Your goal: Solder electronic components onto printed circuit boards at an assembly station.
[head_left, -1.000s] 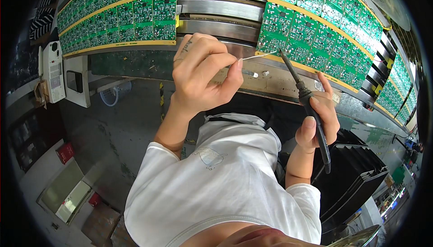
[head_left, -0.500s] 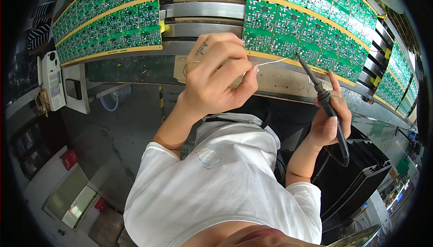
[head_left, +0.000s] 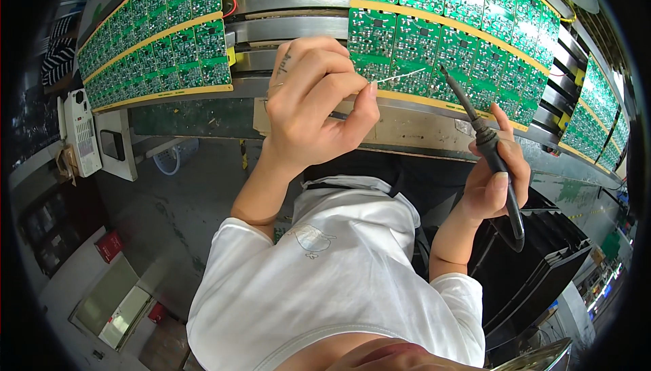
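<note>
My left hand [head_left: 315, 103] pinches a thin silvery solder wire [head_left: 401, 76] between thumb and fingers. The wire's free end reaches to the right over a panel of green circuit boards [head_left: 413, 42]. In my right hand [head_left: 498, 174] is a soldering iron [head_left: 487, 142] with a black handle and cord, held like a pen. Its dark tip points up and left over the same panel, a little right of the wire's end; the two look apart. Whether the tip touches a board I cannot tell. My right index finger stretches up near the panel's yellow front edge.
Metal rails [head_left: 291, 1] carry the panels; a second green panel [head_left: 163, 38] lies to the left and a third [head_left: 597, 110] at the far right. A white box-shaped device [head_left: 82, 130] stands at the left. Black stacked racks [head_left: 536, 262] are at the lower right.
The panels have shifted slightly left in view. My left hand has moved a little left and up with the wire, and the wire's end now lies farther from the iron's tip.
</note>
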`<state>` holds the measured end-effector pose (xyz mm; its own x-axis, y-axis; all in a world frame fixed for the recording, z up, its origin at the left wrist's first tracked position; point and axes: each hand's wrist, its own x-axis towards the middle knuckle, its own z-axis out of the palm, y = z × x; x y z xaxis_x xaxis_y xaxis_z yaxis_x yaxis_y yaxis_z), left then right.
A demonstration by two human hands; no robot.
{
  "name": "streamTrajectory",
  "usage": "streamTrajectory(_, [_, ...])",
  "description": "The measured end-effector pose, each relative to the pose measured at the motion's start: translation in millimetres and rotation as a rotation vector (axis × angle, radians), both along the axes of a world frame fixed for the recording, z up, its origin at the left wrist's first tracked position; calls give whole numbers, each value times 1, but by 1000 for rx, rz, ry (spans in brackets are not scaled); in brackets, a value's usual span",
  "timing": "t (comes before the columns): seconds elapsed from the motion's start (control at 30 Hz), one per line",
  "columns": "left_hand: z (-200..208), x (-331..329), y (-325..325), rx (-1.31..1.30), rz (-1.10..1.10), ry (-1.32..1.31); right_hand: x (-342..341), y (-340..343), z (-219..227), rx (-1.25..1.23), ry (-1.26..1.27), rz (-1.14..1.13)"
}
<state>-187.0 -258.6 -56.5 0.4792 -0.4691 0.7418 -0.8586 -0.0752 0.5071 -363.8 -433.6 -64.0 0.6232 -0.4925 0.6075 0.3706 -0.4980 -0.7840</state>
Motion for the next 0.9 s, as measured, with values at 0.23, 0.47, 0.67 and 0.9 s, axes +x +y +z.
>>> streamTrajectory(0.23, [1,10,-10,-37,16,-29,11,-1,4,8,32,-15])
streamTrajectory(0.47, [1,13,-16,-45,12,-35,8,-14,-2,-22,-9,-8])
streamTrajectory(0.67, [-2,12,-16,-47,25,-64,-19,-47,-16,-105,-59,-161])
streamTrajectory(0.9, [-3,7,-17,-44,36,-135,-11,-44,-17,251,-203,-288])
